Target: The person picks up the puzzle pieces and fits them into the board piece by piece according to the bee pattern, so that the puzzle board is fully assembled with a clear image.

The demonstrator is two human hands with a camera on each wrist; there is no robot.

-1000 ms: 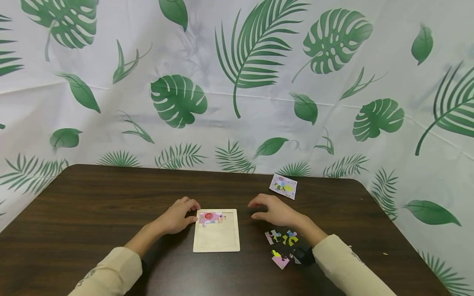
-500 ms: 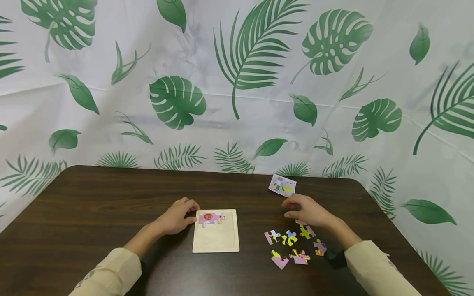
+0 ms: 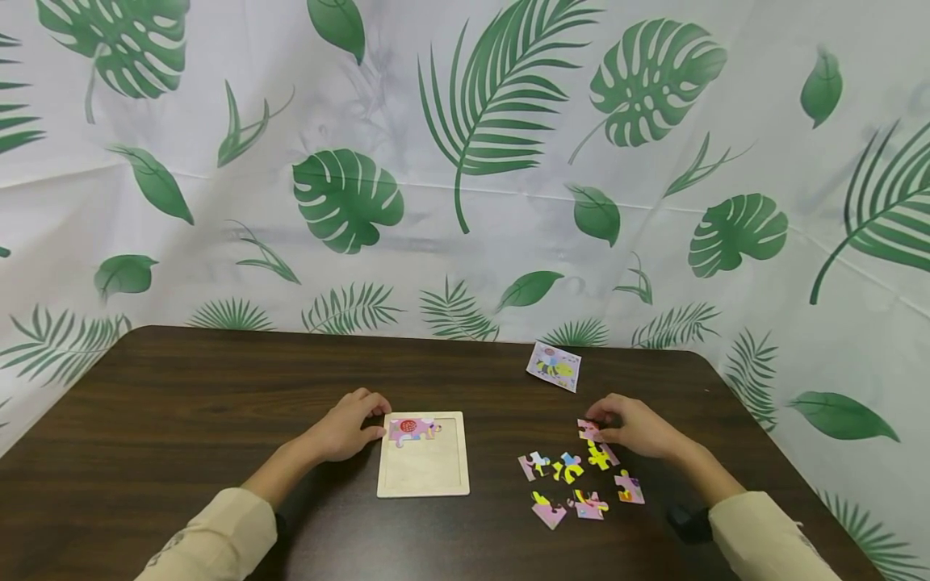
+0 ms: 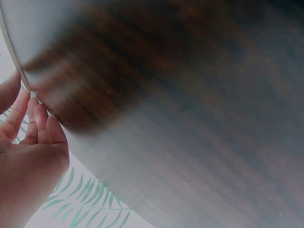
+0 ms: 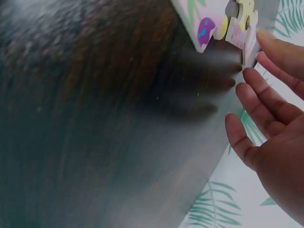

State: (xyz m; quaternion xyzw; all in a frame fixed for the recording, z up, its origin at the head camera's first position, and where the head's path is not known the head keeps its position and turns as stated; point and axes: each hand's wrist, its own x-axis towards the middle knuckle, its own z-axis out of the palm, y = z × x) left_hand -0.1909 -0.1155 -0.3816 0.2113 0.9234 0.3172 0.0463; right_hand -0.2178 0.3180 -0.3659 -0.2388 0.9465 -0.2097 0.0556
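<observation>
In the head view, my left hand (image 3: 347,429) grips the upper left corner of a square wooden puzzle tray (image 3: 425,472), thumb on its side edge. The left wrist view shows the thumb and index finger of that hand (image 4: 33,156) at the tray's thin edge. Joined pink pieces with a red round patch (image 3: 408,426) lie inside, along the top. To the right, my right hand (image 3: 639,424) pinches a pink puzzle piece (image 3: 585,428) between thumb and index finger. A yellow-and-pink piece (image 3: 599,456) lies just below it. In the right wrist view, the other fingers (image 5: 259,99) are spread.
Several loose puzzle pieces lie between tray and right arm, among them a pink corner piece (image 3: 548,512) and a yellow-and-blue one (image 3: 569,467). A picture card with a bee (image 3: 555,366) lies near the far edge of the dark wooden table (image 3: 254,371). A leaf-print cloth (image 3: 465,161) hangs behind.
My right hand has moved away from beside the tray, to the right and then down onto the pink piece. Pieces its arm covered now show. The left hand stays at the tray.
</observation>
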